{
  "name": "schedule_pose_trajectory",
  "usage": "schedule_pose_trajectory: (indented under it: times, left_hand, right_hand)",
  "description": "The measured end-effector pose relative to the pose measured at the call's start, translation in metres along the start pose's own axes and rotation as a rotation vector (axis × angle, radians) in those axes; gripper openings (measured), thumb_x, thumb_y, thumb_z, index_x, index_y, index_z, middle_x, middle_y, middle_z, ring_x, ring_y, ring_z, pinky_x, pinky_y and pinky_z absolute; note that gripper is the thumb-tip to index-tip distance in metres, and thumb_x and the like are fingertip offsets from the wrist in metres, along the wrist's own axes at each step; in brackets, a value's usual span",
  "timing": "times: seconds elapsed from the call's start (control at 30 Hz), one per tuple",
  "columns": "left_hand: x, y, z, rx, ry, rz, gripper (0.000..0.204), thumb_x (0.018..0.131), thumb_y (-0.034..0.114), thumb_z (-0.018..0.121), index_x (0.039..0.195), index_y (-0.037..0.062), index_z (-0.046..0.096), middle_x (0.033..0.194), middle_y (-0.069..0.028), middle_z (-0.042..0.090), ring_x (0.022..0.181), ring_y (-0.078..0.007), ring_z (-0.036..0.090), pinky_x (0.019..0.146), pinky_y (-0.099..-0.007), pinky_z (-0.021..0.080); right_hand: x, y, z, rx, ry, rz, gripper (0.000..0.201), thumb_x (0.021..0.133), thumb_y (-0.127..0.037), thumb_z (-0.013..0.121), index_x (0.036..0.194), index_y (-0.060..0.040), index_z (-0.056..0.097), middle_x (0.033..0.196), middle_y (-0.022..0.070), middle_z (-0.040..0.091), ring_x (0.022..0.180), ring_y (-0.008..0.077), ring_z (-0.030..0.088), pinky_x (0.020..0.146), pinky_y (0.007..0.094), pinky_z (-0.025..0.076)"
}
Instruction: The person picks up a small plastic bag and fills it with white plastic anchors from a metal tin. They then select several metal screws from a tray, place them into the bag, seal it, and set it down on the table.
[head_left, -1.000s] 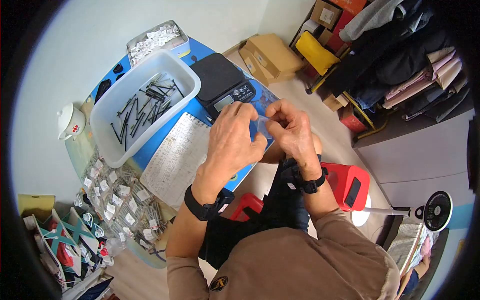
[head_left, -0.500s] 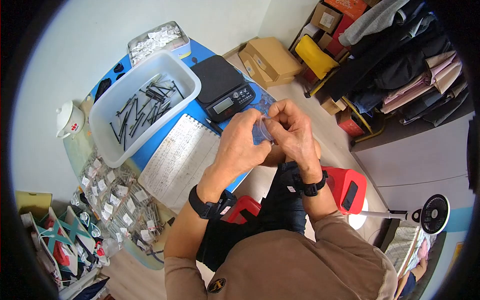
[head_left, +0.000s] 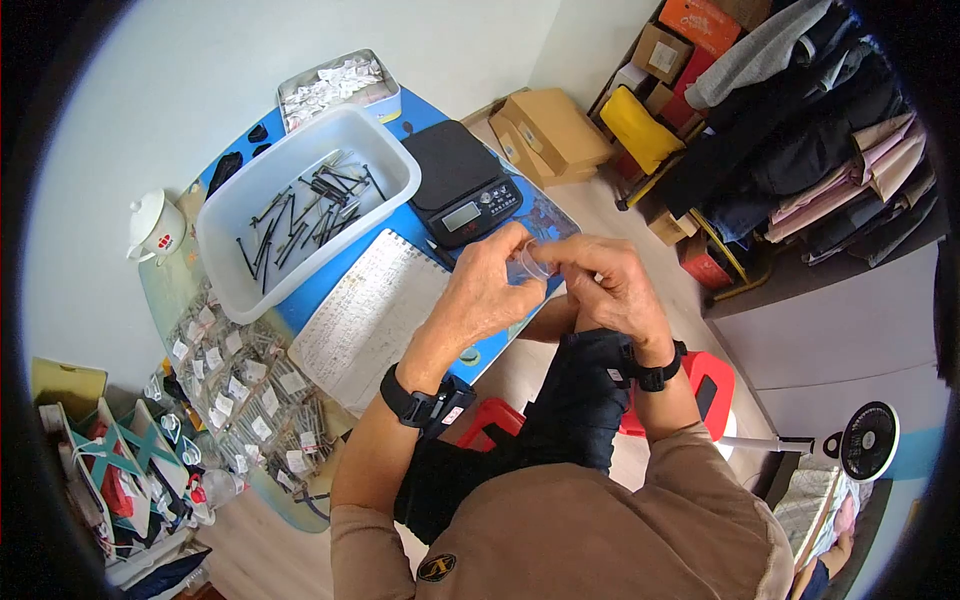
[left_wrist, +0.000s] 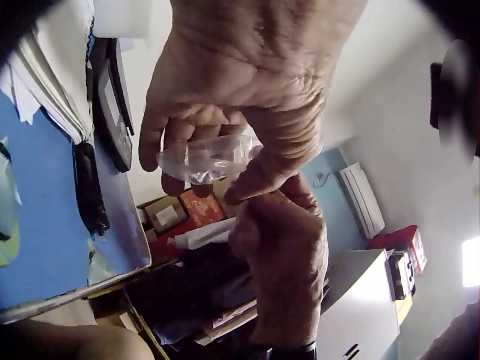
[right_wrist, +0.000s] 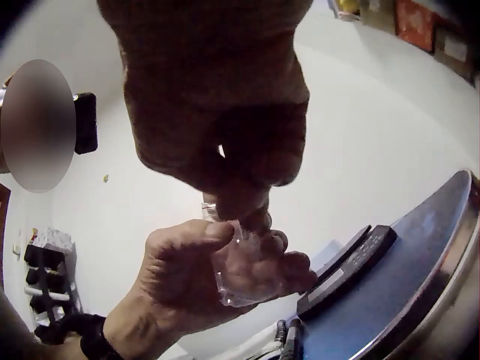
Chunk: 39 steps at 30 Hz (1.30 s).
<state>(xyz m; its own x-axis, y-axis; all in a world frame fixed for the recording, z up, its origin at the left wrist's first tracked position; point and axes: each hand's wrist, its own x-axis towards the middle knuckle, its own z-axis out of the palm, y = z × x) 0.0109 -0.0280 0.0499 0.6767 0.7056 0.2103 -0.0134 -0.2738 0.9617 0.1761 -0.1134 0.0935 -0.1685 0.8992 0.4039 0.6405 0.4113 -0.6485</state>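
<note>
A small clear plastic bag [head_left: 536, 262] is between the two hands, over the front edge of the blue table. The left hand [head_left: 488, 285] holds it between thumb and fingers; in the left wrist view the bag [left_wrist: 202, 160] lies across the curled fingers of that hand [left_wrist: 240, 82]. At the bag's upper end, the right hand [head_left: 622, 295] pinches its edge. The right wrist view shows the bag [right_wrist: 244, 276] hanging below the right hand [right_wrist: 217, 105], whose fingertips are partly in shadow.
Left of the hands lie an open notebook [head_left: 370, 315] and a black scale [head_left: 455, 175]. Beyond are a white tub [head_left: 225, 285] of dark screws and a tin [head_left: 385, 103] of white slips. Filled, labelled bags [head_left: 262, 400] cover the table's left end.
The right hand has turned, its index finger now stretched towards the left hand over the bag's edge. The left hand keeps its hold. The head view has shifted slightly.
</note>
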Motion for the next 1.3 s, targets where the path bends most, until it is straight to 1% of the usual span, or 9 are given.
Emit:
schedule_pose_trajectory:
  times: [0.23,0.33,0.4,0.47,0.67,0.73,0.8,0.87,1.3]
  left_hand:
    - [0.006,-0.033,0.006,-0.034,0.001,0.130,0.026,0.071,0.013,0.066,0.092,-0.0001,0.061,0.081,-0.0079,0.061,0.079,-0.0144,0.056,0.073,-0.0318,0.048]
    - [0.007,-0.033,0.009,-0.004,0.037,0.164,0.032,0.064,0.018,0.069,0.087,-0.0006,0.059,0.076,-0.0133,0.060,0.069,-0.0215,0.056,0.061,-0.0385,0.045]
    - [0.004,-0.029,0.010,0.052,0.033,0.137,0.032,0.061,0.016,0.071,0.085,-0.0011,0.059,0.077,-0.0197,0.062,0.070,-0.0305,0.060,0.060,-0.0419,0.045]
    - [-0.003,-0.023,0.011,0.161,0.040,0.086,0.030,0.060,0.011,0.072,0.083,-0.0023,0.059,0.078,-0.0230,0.062,0.076,-0.0402,0.062,0.062,-0.0457,0.045]
    - [-0.009,-0.017,-0.001,0.185,-0.012,0.050,0.021,0.062,0.006,0.070,0.078,-0.0023,0.059,0.079,-0.0231,0.064,0.077,-0.0397,0.064,0.064,-0.0459,0.047]
    - [-0.007,-0.031,0.007,0.218,-0.001,0.039,0.023,0.061,0.006,0.071,0.079,-0.0028,0.059,0.079,-0.0237,0.063,0.078,-0.0400,0.063,0.064,-0.0456,0.047]
    - [-0.009,-0.042,0.011,0.106,0.107,0.062,0.023,0.060,0.004,0.070,0.079,-0.0034,0.059,0.080,-0.0238,0.063,0.077,-0.0398,0.062,0.065,-0.0447,0.047]
    - [-0.015,-0.037,0.003,0.067,0.145,0.030,0.022,0.061,0.003,0.068,0.079,-0.0037,0.057,0.078,-0.0230,0.062,0.075,-0.0390,0.062,0.062,-0.0443,0.046]
    - [-0.075,-0.023,-0.008,0.044,0.217,0.006,0.019,0.067,-0.001,0.062,0.084,-0.0030,0.053,0.076,-0.0162,0.061,0.073,-0.0205,0.060,0.060,-0.0374,0.044]
  right_hand:
    - [0.018,0.002,-0.009,-0.269,-0.439,0.090,0.039,0.073,0.003,0.062,0.110,-0.0080,0.067,0.083,0.0209,0.065,0.070,0.0337,0.064,0.063,0.0404,0.049]
    - [0.016,0.010,0.000,-0.175,-0.356,0.037,0.033,0.073,0.006,0.062,0.104,-0.0051,0.067,0.075,0.0162,0.064,0.060,0.0255,0.059,0.058,0.0347,0.047]
    - [0.011,0.029,0.005,-0.070,-0.456,0.232,0.011,0.076,0.008,0.059,0.083,-0.0002,0.061,0.062,0.0094,0.058,0.054,0.0120,0.057,0.050,0.0280,0.044]
    - [0.016,0.019,0.013,-0.010,-0.548,0.253,0.010,0.077,0.010,0.054,0.077,0.0012,0.059,0.062,0.0051,0.055,0.054,0.0114,0.057,0.049,0.0270,0.044]
    - [0.023,0.025,0.025,0.028,-0.499,0.262,0.009,0.076,0.011,0.055,0.077,0.0028,0.058,0.055,0.0099,0.054,0.048,0.0151,0.060,0.046,0.0298,0.046]
    - [0.028,0.026,0.028,0.021,-0.651,0.239,0.013,0.078,0.012,0.056,0.081,0.0027,0.065,0.063,0.0066,0.061,0.055,0.0147,0.061,0.045,0.0284,0.045]
    - [0.019,0.040,0.028,-0.038,-0.528,0.117,0.011,0.077,0.013,0.058,0.081,0.0038,0.064,0.064,0.0059,0.061,0.049,0.0130,0.058,0.042,0.0266,0.043]
    - [0.025,0.009,0.033,0.103,-0.420,0.285,0.011,0.078,0.012,0.059,0.081,0.0029,0.063,0.063,0.0031,0.059,0.048,0.0108,0.055,0.042,0.0262,0.041]
    - [0.016,0.002,0.042,0.246,-0.451,0.150,0.011,0.085,0.004,0.061,0.093,0.0014,0.069,0.065,0.0017,0.060,0.052,0.0088,0.052,0.047,0.0251,0.042]
